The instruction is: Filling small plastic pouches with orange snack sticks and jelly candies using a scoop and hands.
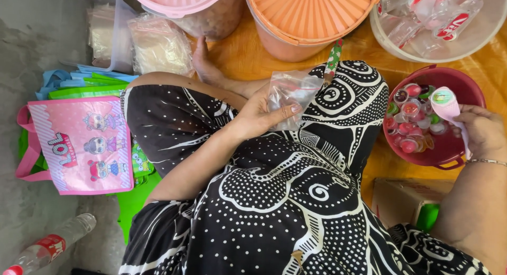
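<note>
My left hand [259, 116] holds a small clear plastic bag [291, 95] over my lap, which is covered by a black and white patterned cloth. My right hand [483, 132] holds a pink plastic scoop [448, 107] at the rim of a dark red bowl [465, 82]. The bowl holds several small jelly cups [412, 119] in red, green and clear colours. A foot shows beyond my left hand, near the tubs.
An orange lidded tub [311, 19], a pink lidded tub [185, 5] and a white basin of clear cups [438, 21] stand ahead on an orange mat. Pink and green bags [79, 143] lie left, a plastic bottle [50, 246] below them. A cardboard box [406, 198] sits lower right.
</note>
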